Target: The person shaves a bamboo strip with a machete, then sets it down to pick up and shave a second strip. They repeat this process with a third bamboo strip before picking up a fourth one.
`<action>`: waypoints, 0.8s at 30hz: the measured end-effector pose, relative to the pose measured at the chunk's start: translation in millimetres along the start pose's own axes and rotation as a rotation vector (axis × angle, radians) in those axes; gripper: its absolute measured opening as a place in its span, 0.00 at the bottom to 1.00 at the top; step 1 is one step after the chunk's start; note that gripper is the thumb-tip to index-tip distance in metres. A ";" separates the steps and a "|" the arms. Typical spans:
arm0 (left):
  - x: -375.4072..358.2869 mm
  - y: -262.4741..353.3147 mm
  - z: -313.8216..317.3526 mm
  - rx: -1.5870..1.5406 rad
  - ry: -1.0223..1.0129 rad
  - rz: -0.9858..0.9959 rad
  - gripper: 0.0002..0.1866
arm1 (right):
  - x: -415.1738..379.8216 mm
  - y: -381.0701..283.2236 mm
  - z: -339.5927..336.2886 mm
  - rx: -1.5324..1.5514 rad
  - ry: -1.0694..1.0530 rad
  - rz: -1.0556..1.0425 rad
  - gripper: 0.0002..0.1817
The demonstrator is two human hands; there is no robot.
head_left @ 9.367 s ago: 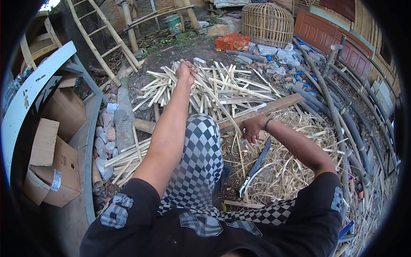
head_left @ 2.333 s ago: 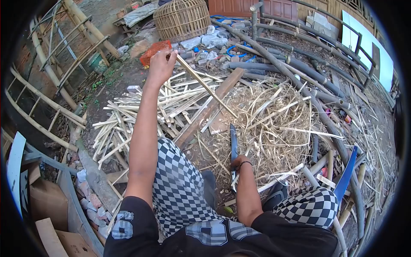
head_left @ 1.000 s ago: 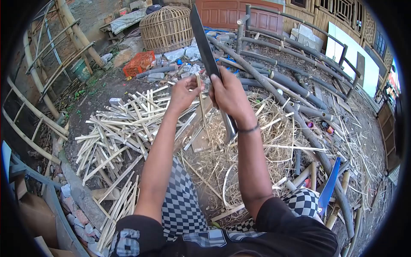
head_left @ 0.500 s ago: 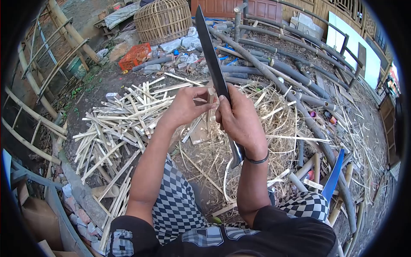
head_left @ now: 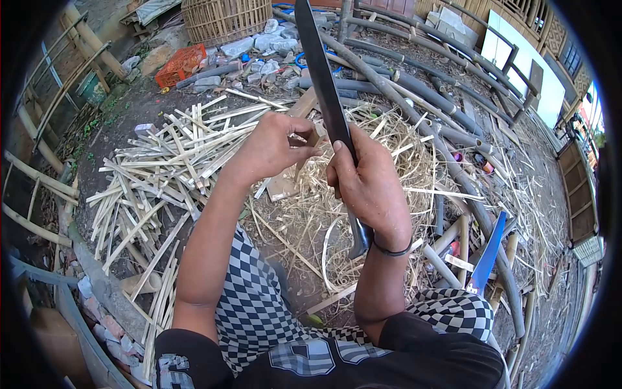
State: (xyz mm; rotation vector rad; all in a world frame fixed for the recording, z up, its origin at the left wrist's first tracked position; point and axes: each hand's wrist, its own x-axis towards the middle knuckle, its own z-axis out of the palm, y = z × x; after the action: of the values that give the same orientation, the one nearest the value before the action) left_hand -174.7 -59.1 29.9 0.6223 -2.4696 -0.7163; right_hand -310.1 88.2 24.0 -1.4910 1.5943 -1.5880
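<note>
My right hand (head_left: pixel 374 185) is wrapped around a machete (head_left: pixel 319 72). Its long dark blade points up and away, and the curved handle end shows below my wrist. Left of the blade, my left hand (head_left: pixel 269 148) pinches a short bamboo strip (head_left: pixel 315 137) between thumb and fingers, held nearly upright close to the blade. Part of the strip is hidden by the fingers. Beneath both hands are a flat wooden board (head_left: pixel 283 186) and a heap of pale curly shavings (head_left: pixel 414 162).
A large pile of split bamboo strips (head_left: pixel 162 165) lies at left. Bamboo poles (head_left: pixel 447 110) cross the ground at right, near a saw with a blue blade (head_left: pixel 489 253). Farther back are an orange crate (head_left: pixel 180 65), rubble (head_left: pixel 265 45) and a woven bamboo basket (head_left: pixel 227 19).
The view has shifted, so the surroundings sit a little further left and higher. Both hands keep their grips, and the left hand and strip have tilted slightly.
</note>
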 end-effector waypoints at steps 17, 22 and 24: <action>0.0 6.6 -4.5 0.014 -0.065 -0.068 0.14 | 3.3 6.7 6.2 -0.022 0.019 -0.083 0.14; -1.0 -1.7 -1.6 -0.022 0.004 0.023 0.13 | 4.1 11.0 8.1 -0.003 0.029 -0.048 0.15; -1.1 -1.9 -1.8 0.001 0.002 0.038 0.13 | 4.4 10.3 7.9 -0.001 0.024 -0.044 0.15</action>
State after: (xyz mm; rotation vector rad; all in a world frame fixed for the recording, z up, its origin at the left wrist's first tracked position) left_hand -172.3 -60.6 29.8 0.5743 -2.4732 -0.7001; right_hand -308.5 78.5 14.4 -1.5228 1.5858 -1.6358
